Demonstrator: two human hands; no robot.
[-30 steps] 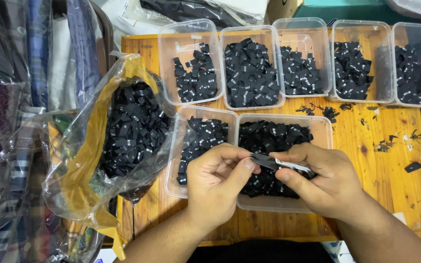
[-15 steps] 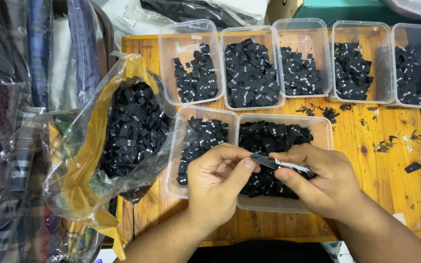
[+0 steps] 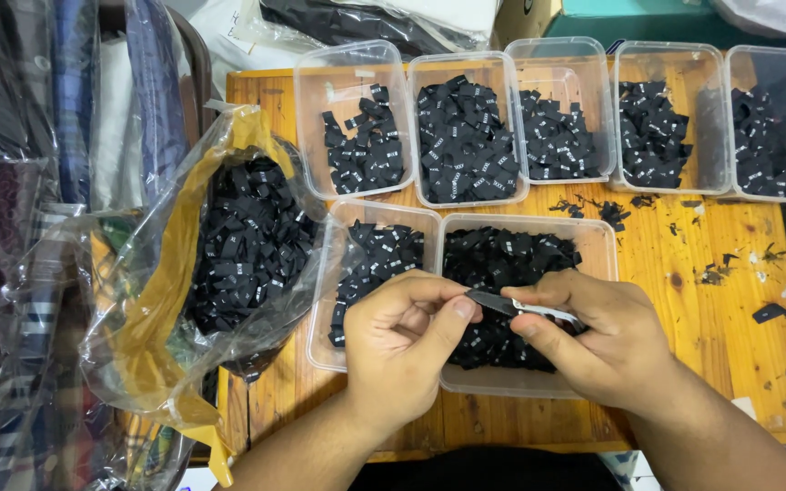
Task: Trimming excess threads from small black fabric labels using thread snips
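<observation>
My left hand (image 3: 402, 350) and my right hand (image 3: 593, 341) meet over a clear plastic tub (image 3: 598, 238) full of small black fabric labels (image 3: 502, 259). My right hand grips a small metal tool with dark blades (image 3: 511, 307), like snips. My left hand's thumb and fingers pinch something small at the tool's tip; the piece itself is hidden by the fingers. A second tub of black labels (image 3: 379, 259) sits just left of the first, partly under my left hand.
Five clear tubs of black labels line the back of the wooden table (image 3: 730, 309), from the left one (image 3: 357, 136) to the right one (image 3: 775, 127). A clear plastic bag of black labels (image 3: 243, 245) lies at the left. Bagged garments (image 3: 20, 182) are piled further left. Black scraps (image 3: 770, 312) dot the table.
</observation>
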